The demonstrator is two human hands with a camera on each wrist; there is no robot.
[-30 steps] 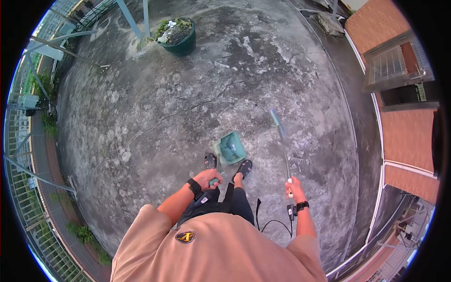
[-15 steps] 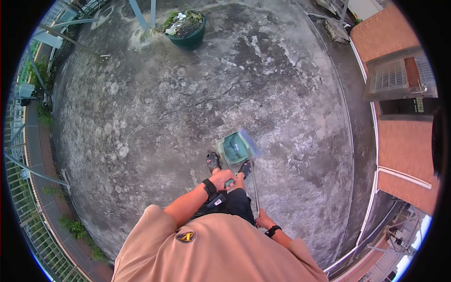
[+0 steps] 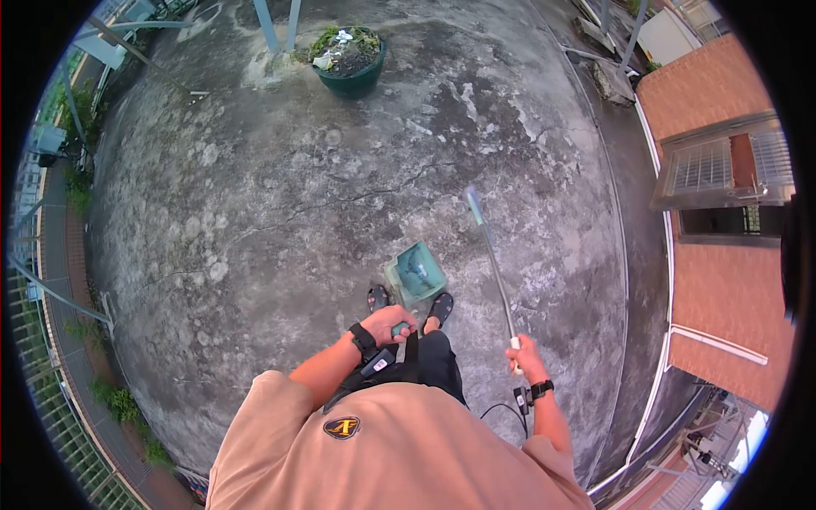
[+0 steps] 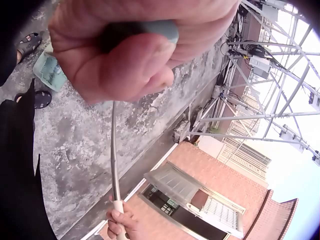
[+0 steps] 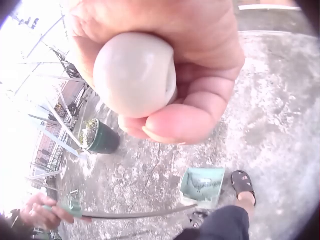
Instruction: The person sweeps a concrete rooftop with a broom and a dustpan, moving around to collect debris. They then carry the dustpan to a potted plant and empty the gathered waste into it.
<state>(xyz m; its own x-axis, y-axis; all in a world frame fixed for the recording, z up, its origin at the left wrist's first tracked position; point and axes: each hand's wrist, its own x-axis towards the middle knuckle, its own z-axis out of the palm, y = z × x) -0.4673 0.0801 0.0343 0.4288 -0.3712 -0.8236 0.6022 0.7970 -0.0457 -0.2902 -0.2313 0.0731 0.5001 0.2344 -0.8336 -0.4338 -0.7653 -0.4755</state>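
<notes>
In the head view my left hand point(image 3: 389, 324) grips the green handle end of a long-handled dustpan point(image 3: 418, 297). The pan rests on the concrete just in front of the feet, its inside scattered with dark debris point(image 5: 201, 186) in the right wrist view. My right hand point(image 3: 529, 359) is wrapped round the white grip of a broom point(image 3: 500, 285), out to the right. Its rounded white end cap point(image 5: 132, 75) fills much of the right wrist view. The pole slants forward and left to the bluish broom head point(image 3: 474, 206), which is blurred and beyond the dustpan's right side.
Two sandalled feet point(image 3: 440, 309) stand beside the dustpan. A green planter pot point(image 3: 353, 78) sits far ahead on the stained concrete floor point(image 3: 280, 187). A brick wall with an open window point(image 3: 722, 166) borders the right, and a railing point(image 3: 59, 399) the left.
The broom swung left, its head passing over the dustpan's right side, then went back out forward and right with my right hand. My left hand keeps its grip; the dustpan stays by the feet.
</notes>
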